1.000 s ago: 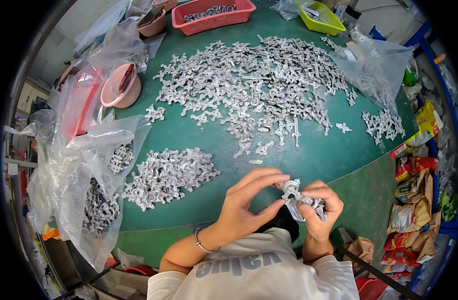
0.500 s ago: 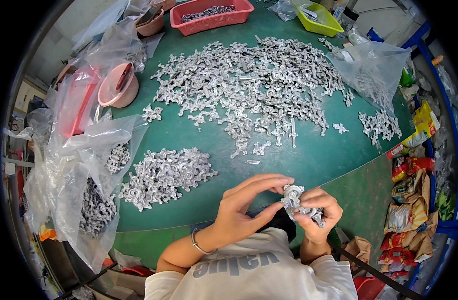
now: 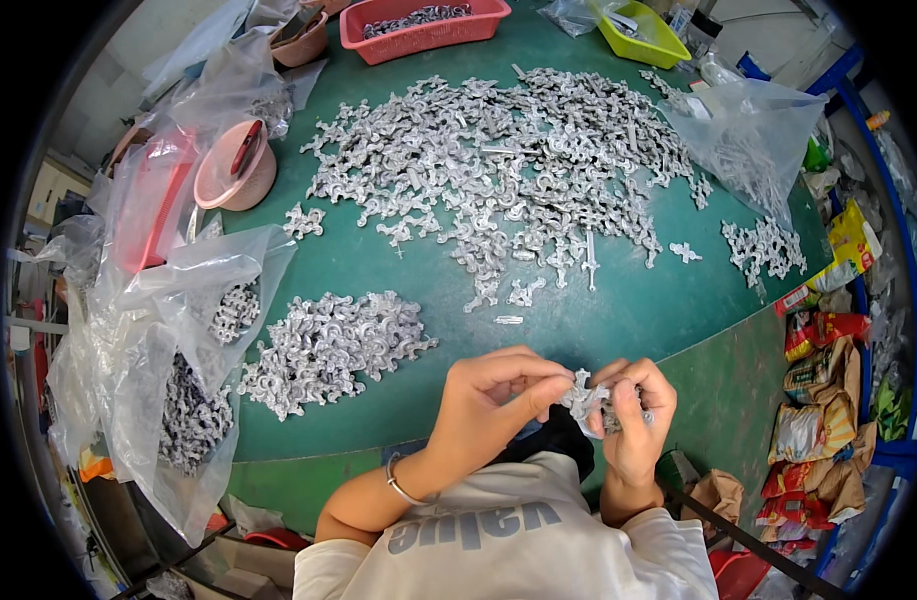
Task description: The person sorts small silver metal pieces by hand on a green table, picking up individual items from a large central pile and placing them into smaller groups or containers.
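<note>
Near the table's front edge, my left hand (image 3: 494,402) pinches the side of a small silver-grey metal casting (image 3: 582,396) between thumb and fingers. My right hand (image 3: 636,412) is closed around the casting's other side, with more grey metal pieces partly showing between its fingers. How many it holds is hidden. Left of my hands lies a smaller heap of like castings (image 3: 339,350). Beyond them a large heap of castings (image 3: 499,165) spreads over the green table (image 3: 459,350). A thin, flat metal piece (image 3: 509,320) lies alone between the large heap and my hands.
At the left are clear plastic bags (image 3: 129,360) with metal parts and a pink basket (image 3: 236,180) holding a red-handled tool. A red basket (image 3: 426,38) and a yellow basket (image 3: 647,40) stand at the back. Another filled bag (image 3: 754,135) rests at the right.
My right fingers have shifted upward and curled in more around the pieces. The casting between my hands has turned, its round face no longer showing. My left fingers have drawn closer together.
</note>
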`<state>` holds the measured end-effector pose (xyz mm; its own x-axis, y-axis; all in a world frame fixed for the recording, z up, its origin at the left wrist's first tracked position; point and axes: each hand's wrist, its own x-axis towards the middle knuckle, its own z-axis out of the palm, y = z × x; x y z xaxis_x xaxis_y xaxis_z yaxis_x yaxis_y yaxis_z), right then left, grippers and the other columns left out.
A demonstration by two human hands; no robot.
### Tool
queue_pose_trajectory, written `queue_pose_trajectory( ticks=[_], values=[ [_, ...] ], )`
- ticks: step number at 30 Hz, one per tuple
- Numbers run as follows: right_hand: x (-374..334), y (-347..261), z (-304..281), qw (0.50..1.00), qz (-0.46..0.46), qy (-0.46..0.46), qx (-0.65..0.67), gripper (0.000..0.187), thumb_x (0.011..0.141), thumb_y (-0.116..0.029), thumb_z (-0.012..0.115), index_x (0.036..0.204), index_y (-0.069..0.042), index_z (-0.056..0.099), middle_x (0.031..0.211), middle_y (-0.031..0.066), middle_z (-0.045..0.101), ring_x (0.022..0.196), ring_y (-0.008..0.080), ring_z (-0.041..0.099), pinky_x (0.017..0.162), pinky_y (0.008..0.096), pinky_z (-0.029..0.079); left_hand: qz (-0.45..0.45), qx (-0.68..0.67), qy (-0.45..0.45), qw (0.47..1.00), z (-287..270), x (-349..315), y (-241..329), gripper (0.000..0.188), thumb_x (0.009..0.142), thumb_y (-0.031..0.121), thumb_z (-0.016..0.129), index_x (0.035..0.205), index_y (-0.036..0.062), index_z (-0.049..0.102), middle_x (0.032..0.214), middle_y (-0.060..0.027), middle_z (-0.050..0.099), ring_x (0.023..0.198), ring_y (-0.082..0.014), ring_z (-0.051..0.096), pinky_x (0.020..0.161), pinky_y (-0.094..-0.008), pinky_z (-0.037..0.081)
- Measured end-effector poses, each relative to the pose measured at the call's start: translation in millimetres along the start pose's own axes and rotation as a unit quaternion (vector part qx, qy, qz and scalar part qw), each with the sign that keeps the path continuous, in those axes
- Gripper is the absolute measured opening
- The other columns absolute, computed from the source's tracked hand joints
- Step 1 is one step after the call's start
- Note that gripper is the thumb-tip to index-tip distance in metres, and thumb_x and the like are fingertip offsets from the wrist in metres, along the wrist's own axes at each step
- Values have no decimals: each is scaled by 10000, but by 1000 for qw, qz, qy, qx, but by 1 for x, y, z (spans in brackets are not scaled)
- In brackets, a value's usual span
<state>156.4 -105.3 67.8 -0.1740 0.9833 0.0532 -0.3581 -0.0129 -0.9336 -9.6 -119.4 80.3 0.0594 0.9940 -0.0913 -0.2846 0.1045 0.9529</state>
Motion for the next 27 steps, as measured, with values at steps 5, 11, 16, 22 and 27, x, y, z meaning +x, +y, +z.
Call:
queue_pose_trajectory(
  ticks=[5, 11, 16, 22, 27],
  values=[
    [-1, 3, 0, 996, 54, -10, 76, 216, 897, -169, 544, 798, 12, 481, 759, 162, 579, 494, 97, 480, 409, 186, 355, -39, -66, 10, 997, -1, 2, -3, 109, 843, 6, 577, 885, -69, 644, 792, -84, 610, 603, -83, 518, 545, -203, 413],
    [0, 6, -1, 992, 63, -32, 108, 236, 875, -201, 585, 828, 3, 478, 761, 162, 578, 494, 96, 483, 410, 186, 370, -41, -71, 10, 997, -1, 3, -2, 124, 855, 24, 563, 869, -73, 640, 791, -86, 608, 594, -83, 507, 541, -204, 408],
    [-2, 10, -3, 988, 66, -46, 134, 278, 849, -235, 626, 851, 5, 486, 778, 164, 581, 505, 105, 499, 410, 187, 379, -53, -73, 12, 996, -1, 4, -1, 131, 859, 19, 545, 847, -77, 633, 773, -81, 599, 593, -86, 502, 540, -207, 405],
    [-4, 18, -4, 983, 76, -48, 161, 344, 826, -278, 652, 912, 17, 498, 801, 158, 577, 519, 118, 518, 408, 188, 382, -39, -81, 22, 996, -1, 3, -5, 121, 858, 10, 541, 852, -80, 621, 792, -88, 592, 610, -94, 504, 551, -209, 409],
    [-5, 17, -4, 981, 93, -42, 164, 376, 812, -302, 661, 922, 21, 502, 812, 155, 569, 518, 119, 516, 403, 194, 380, 8, -58, 15, 998, -2, 2, -6, 110, 857, 15, 569, 899, -66, 630, 802, -62, 580, 620, -74, 492, 546, -198, 391]
  ],
)
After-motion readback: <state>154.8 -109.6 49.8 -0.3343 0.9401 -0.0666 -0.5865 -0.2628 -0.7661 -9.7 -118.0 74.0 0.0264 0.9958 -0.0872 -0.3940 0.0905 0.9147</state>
